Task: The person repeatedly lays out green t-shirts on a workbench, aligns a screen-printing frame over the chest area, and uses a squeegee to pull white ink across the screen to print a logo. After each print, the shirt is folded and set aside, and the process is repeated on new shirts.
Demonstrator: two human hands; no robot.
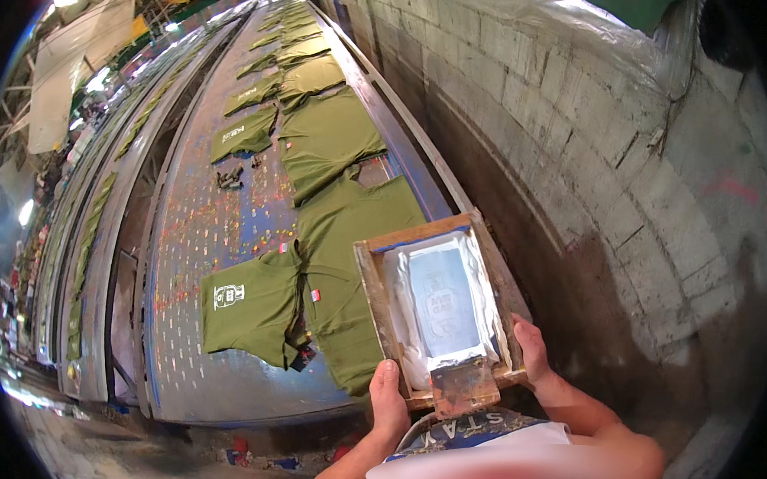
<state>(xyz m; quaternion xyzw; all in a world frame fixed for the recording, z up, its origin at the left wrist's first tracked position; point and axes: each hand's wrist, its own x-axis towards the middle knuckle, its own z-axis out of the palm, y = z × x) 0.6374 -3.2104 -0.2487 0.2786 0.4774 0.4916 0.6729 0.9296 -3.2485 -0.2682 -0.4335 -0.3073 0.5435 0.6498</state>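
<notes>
Between my hands is a wooden screen-printing frame (pixel 372 292), tilted up in front of my body. Its pale blue mesh (pixel 438 280) carries a faint outlined design, and white ink smears its inner borders. My left hand (pixel 389 401) grips the near left corner, thumb on top. My right hand (pixel 532 350) grips the near right side, its fingers partly hidden behind the wood. A stained squeegee (pixel 463 388), or a flat block like one, rests at the frame's near end. Just left of the frame lies an olive green shirt piece (pixel 336 320), partly covered by it.
A long printing table (pixel 209 383), speckled with paint, runs away from me. Several olive shirts (pixel 330 138) lie along it, and one sleeve piece (pixel 253 307) bears a white print. Small dark objects (pixel 229 178) sit mid-table. A block wall (pixel 561 143) stands right; another table (pixel 94 341) stands left.
</notes>
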